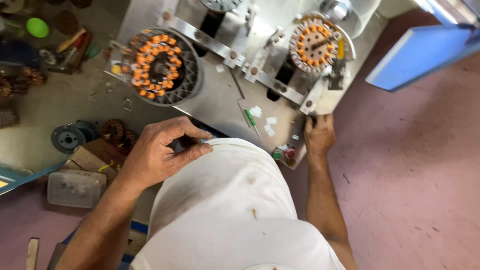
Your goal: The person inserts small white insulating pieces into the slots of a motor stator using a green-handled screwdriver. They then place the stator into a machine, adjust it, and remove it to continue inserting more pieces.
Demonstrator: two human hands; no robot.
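A small dark lever (313, 120) sticks out at the near right corner of the grey metal machine plate (220, 100), and the right hand (319, 136) is closed around it, fingers curled tight. Just left of that hand sit a green and a red push button (284, 153). The left hand (160, 150) hovers over the plate's near edge, thumb and fingertips pressed together; whether they pinch anything cannot be told. Two copper-wound stators (159, 64) sit on the plate beyond.

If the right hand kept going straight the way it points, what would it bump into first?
Probably the tilted grey metal bracket just ahead of the right hand, whose fingertips already reach its lower end. Beyond it sits the round stator with orange coils. Depth is unclear.
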